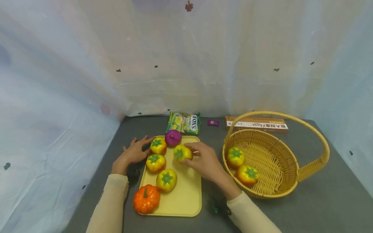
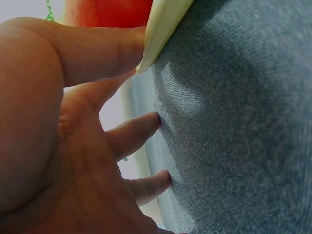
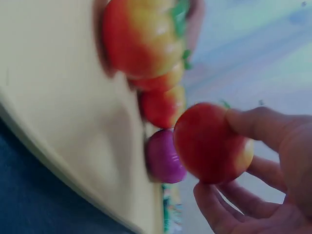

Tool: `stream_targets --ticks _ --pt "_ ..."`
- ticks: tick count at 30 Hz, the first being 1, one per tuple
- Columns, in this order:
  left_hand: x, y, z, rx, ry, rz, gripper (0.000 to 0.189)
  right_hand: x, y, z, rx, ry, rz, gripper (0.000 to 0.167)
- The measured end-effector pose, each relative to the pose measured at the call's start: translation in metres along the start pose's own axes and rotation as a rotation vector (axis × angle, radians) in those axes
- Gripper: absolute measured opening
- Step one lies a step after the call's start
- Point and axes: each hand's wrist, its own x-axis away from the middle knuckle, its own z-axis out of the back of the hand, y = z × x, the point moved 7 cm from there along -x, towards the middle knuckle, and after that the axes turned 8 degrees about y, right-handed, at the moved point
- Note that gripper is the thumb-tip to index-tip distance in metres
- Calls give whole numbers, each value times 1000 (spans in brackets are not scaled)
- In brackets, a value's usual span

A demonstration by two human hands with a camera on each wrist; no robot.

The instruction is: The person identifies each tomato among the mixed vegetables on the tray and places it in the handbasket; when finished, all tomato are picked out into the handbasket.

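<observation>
My right hand (image 1: pixel 204 158) holds a yellow-red persimmon (image 1: pixel 182 153) with a green leafy top over the right half of a yellow tray (image 1: pixel 186 200). In the right wrist view, the thumb and fingers grip this persimmon's sides, and it is raised off the tray. My left hand (image 1: pixel 134 152) lies at the tray's left edge, fingers spread. In the left wrist view its thumb touches the tray rim (image 2: pixel 163 29), and other fingertips rest on the grey cloth. Three more persimmons (image 1: pixel 167 180), a purple onion (image 1: pixel 173 138) and an orange pumpkin (image 1: pixel 147 199) sit on the tray.
A wicker basket (image 1: pixel 269 155) with a tall handle stands right of the tray, with two persimmons (image 1: pixel 247 175) inside. Behind are a green FOX'S packet (image 1: pixel 184 123), a small purple wrapped candy (image 1: pixel 213 123) and a pasta box (image 1: pixel 262 124). Pale curtains enclose the table.
</observation>
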Motion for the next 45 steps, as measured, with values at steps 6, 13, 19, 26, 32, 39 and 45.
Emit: stream_targets --ticks 6,13,19,26,32,39,45 --pt "-2 0 -1 4 -1 2 65 31 -13 45 -178 -59 44 54" --pt "-1 -2 -1 6 -2 -4 65 76 9 126 -200 -96 20 53" --pt "0 -3 1 -2 0 1 65 107 31 199 -38 -53 -51 56" --pt "0 -2 0 -9 2 1 65 123 56 234 254 -42 -143 53" --pt "0 0 -1 -9 0 -4 64 125 64 233 492 -116 -168 54" --pt "0 0 -2 -12 0 -2 65 126 78 217 286 -231 -227 52" --pt "2 -1 -1 -7 0 -1 65 120 79 205 163 -254 -252 48"
